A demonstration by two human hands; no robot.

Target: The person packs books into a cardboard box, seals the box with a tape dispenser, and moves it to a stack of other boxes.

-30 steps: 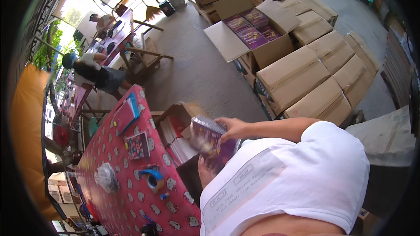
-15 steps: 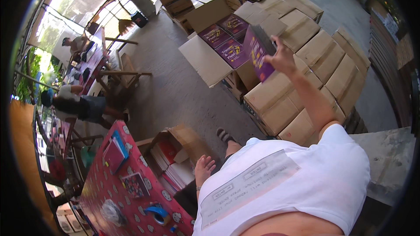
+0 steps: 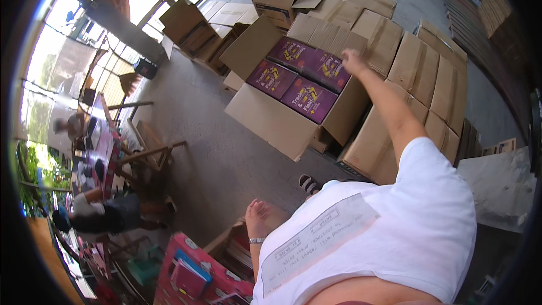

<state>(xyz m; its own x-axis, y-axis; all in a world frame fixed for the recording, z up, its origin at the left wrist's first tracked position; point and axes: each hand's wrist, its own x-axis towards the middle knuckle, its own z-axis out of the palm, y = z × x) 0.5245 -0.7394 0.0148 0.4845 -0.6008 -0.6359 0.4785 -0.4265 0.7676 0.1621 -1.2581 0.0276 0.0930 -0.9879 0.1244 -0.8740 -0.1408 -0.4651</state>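
An open cardboard carton (image 3: 270,114) holds several purple printed packs (image 3: 309,99) side by side, yellow and white print facing up. My right arm reaches out to the carton's right side. There my right hand (image 3: 354,63) is at the edge of the far-right purple pack (image 3: 326,68), its fingers bent and too blurred to show whether they grip it. My left hand (image 3: 257,216) hangs low in front of me, fingers loosely apart and nothing in it, above a partly hidden box (image 3: 234,243).
Closed taped cartons (image 3: 415,70) are stacked beyond and right of the open one. More open cartons (image 3: 189,28) stand at the back. A pink patterned table (image 3: 169,260) with a folder (image 3: 189,277) is at lower left. Two people (image 3: 107,214) are near another table.
The purple pack that my right hand held tilted beside the carton now lies flat in it with the others. My view has turned, and the pink table has slid lower.
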